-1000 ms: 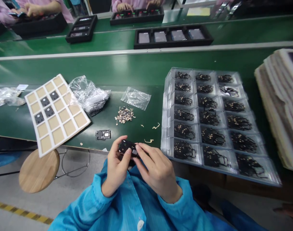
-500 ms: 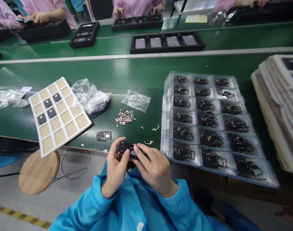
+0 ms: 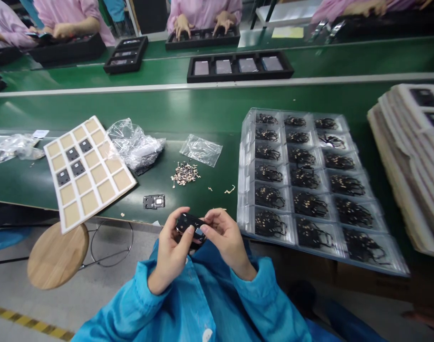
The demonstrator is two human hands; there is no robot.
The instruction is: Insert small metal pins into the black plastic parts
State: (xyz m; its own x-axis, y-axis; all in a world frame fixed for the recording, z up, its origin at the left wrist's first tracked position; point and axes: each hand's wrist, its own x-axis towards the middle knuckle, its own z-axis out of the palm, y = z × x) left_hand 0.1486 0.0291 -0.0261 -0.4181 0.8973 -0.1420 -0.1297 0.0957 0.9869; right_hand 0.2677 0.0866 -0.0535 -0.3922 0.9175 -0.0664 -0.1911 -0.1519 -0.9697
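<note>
left hand [image 3: 171,251] fingers grip black part [image 3: 188,222]; right hand [image 3: 226,235] higher than before, fingertips pinching its end

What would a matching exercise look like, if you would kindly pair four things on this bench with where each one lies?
Things:
1. Plate
2. Black part
3. Scrap heap
4. Tray

Places:
A. Held between the left hand and right hand
B. Lying on the bench, left of the hands
C. On the bench, right of the hands
D. Just below a clear bag

Pairs: 1-B, 2-A, 3-D, 4-C
</note>
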